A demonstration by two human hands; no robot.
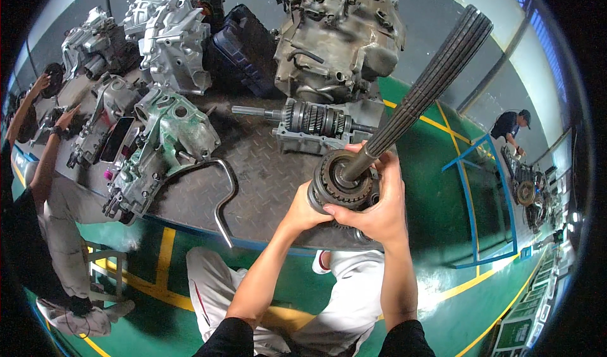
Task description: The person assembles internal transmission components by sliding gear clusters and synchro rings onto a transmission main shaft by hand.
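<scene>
Both my hands grip a splined gear shaft (422, 95) over the bench's near right edge. Its long ridged end points up and to the right, tilted. My left hand (305, 210) wraps the left side of the gear and ring stack (342, 179) at the shaft's lower end. From the right, my right hand (384, 199) closes round the same stack, its thumb across the front. Just beyond them, another gear shaft (314, 118) lies across an open metal housing (297, 143). What lies under the stack is mostly hidden by my fingers.
A bent metal bar (224, 196) rests on the dark tread-plate bench (190, 199), beside a greenish casting (174, 129). A large gearbox (338, 41), a silver casing (165, 41) and a dark blue case (243, 50) stand behind. At left, a co-worker's hand (66, 118) reaches over parts.
</scene>
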